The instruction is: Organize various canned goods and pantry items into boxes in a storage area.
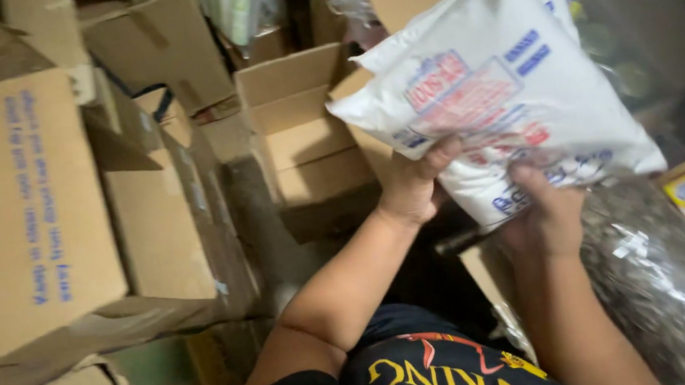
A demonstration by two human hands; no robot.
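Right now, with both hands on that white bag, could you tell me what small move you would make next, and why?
I would probably shift the left hand further under the white bag before carrying it anywhere. Both hands grip only its lower edge, the right hand at the bottom corner, so most of the bag stands tilted above them, unsupported. Open cardboard boxes crowd close on the left.

Both bare arms reach forward and up, elbows bent. The left hand (413, 185) is raised, its fingers (441, 154) curled closed in a grip, thumb uppermost. The right hand (547, 215) sits just beside it and lower, its fingers (529, 176) likewise clenched.
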